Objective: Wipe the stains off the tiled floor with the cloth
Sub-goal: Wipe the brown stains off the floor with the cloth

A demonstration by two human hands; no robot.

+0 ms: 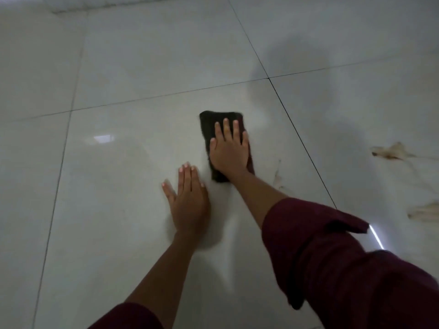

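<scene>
A dark folded cloth (207,124) lies flat on the glossy white tiled floor (118,174) near the middle of the view. My right hand (229,150) presses down on the cloth, palm flat, fingers spread. My left hand (188,200) rests flat on the bare tile just left of and nearer than the cloth, holding nothing. A faint brown streak (278,178) marks the tile right of my right wrist. Two larger brownish stains, one (392,151) farther and one (425,211) nearer, lie on the tile at the far right.
Dark grout lines (292,119) cross the floor between large tiles. A wall base (78,7) runs along the top left edge. My maroon sleeves (332,257) fill the lower right. A bright light strip (376,237) reflects off the floor beside the right sleeve.
</scene>
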